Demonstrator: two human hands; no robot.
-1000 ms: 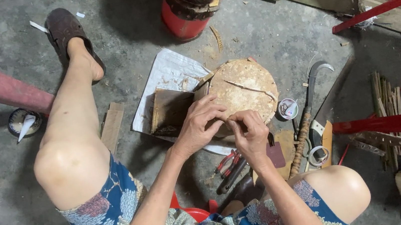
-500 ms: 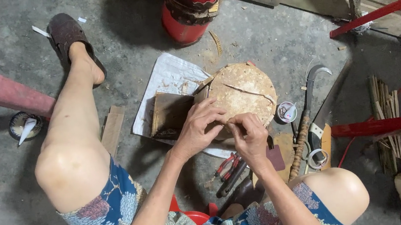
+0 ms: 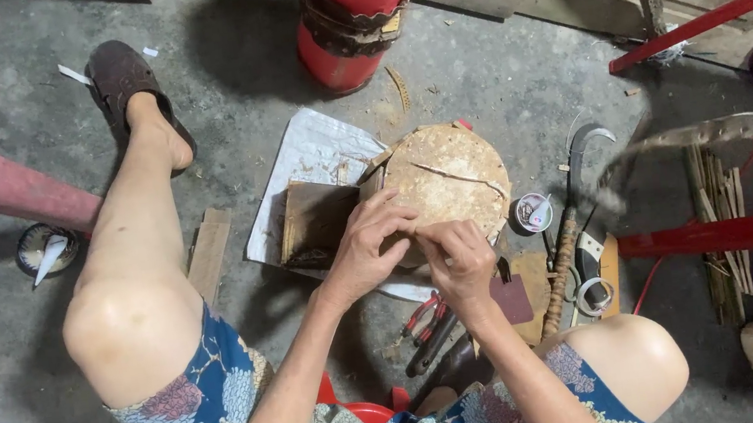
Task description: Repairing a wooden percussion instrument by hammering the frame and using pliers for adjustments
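the person sits low over a grey concrete floor [image 3: 512,73], and both hands meet at the near edge of a round, pale brown wooden block with a crack across its top [image 3: 448,180]. the left hand [image 3: 366,246] lies curled over the block's near left rim, fingers bent and closed down against the wood, thumb side toward the other hand. the right hand [image 3: 460,263] is bunched just beside it, fingers drawn tight together and pinched at the block's edge; whatever small thing it may hold between the fingertips is hidden. the two hands touch or nearly touch. the block rests on a crumpled white sheet [image 3: 313,152] spread on the floor, with a dark brown square wooden piece [image 3: 312,224] lying against its left side. red-handled pliers [image 3: 421,315] lie on the floor just below the hands. a curved sickle with a wrapped handle [image 3: 572,227] lies to the right of the block, near a small round tin [image 3: 533,213].
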